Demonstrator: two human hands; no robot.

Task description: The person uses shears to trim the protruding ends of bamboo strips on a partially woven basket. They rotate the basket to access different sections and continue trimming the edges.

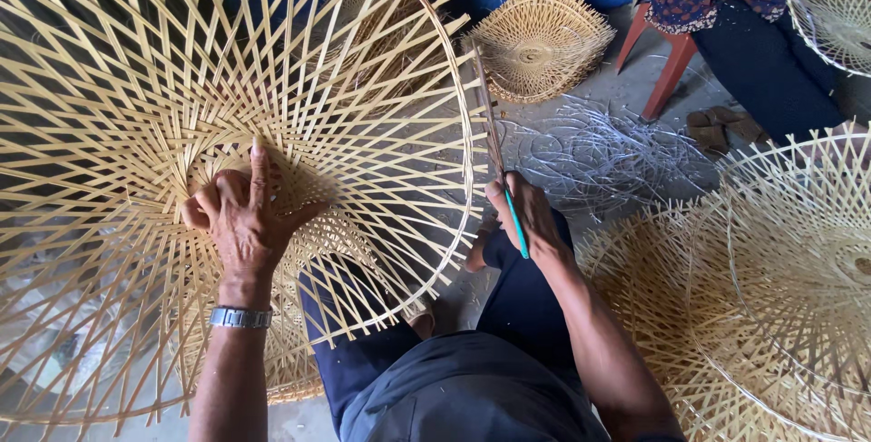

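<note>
A large round woven bamboo frame (127, 70) tilts up in front of me and fills the left half of the view. My left hand (243, 215) presses flat on its dense woven middle, fingers spread, a metal watch on the wrist. My right hand (528, 215) is closed on a thin teal-handled tool (517, 224) at the frame's right rim (472, 133), with a long thin blade or strip rising along the rim.
Several similar bamboo frames (780, 297) are stacked at the right. Another woven piece (537, 43) lies further back by pale shavings (599, 152) on the floor. A seated person (726, 6) works on a frame at the top right, on a red stool (667, 65).
</note>
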